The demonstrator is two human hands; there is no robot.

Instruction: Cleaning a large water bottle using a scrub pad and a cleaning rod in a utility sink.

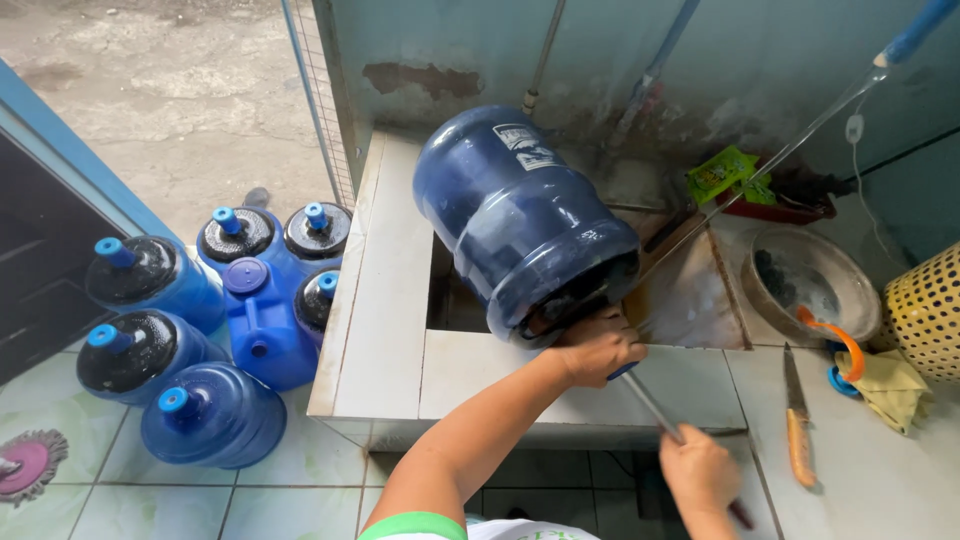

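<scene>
Nearest, at about 5 o'clock: right hand (pixel 700 470), grip clenched around the lower end of a long metal rod (pixel 655 410). Rod's long axis running from 5 o'clock up toward 11 o'clock, into the mouth of the big blue water jug (pixel 520 215).

Just beyond, near centre: left hand (pixel 598 350), grip closed over the jug's neck, fingers wrapped where rod meets mouth. Left hand the nearer of the two to the jug, touching it; right hand apart from it, lower along the rod.

Jug tilted, mouth down toward the hands, base up toward 11 o'clock, resting over the tiled basin (pixel 450 300) sunk in the white surface (pixel 385 330).

At 3 o'clock on the surface: knife (pixel 797 420) with wooden handle, yellow cloth (pixel 890 385), metal bowl (pixel 810 280), yellow perforated basket (pixel 930 310).

At 9 o'clock, on the floor: cluster of capped blue jugs (pixel 150 280) and a blue jerrycan (pixel 260 325).

Farthest, at 1 o'clock: clear hose (pixel 790 150) slanting down toward the basin.
</scene>
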